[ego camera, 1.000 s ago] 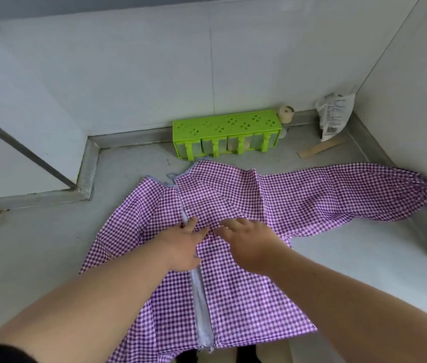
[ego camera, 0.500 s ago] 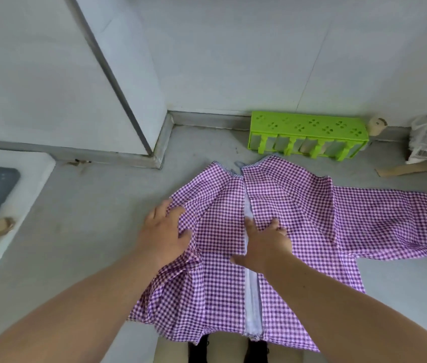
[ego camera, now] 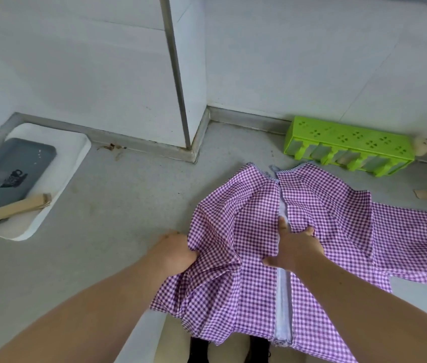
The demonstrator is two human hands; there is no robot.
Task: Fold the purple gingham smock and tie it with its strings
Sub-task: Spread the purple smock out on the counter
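Observation:
The purple gingham smock (ego camera: pixel 325 218) lies spread on the grey counter, its white inner strip running down the middle. One sleeve stretches off to the right. My left hand (ego camera: pixel 174 254) grips a bunch of the smock's left edge, the cloth gathered into folds there. My right hand (ego camera: pixel 292 244) presses flat on the smock beside the white strip, fingers spread. The strings are not visible.
A green plastic rack (ego camera: pixel 348 145) stands against the back wall. A white tray (ego camera: pixel 58 176) at the left holds a dark grey slab (ego camera: pixel 5 176) and a cardboard tube (ego camera: pixel 10 209). A wall corner with a metal strip (ego camera: pixel 178 74) juts forward.
My left hand has closed on the smock's left edge and bunched it up. My right hand stays pressed near the middle strip. The view has swung left, showing the whole white tray.

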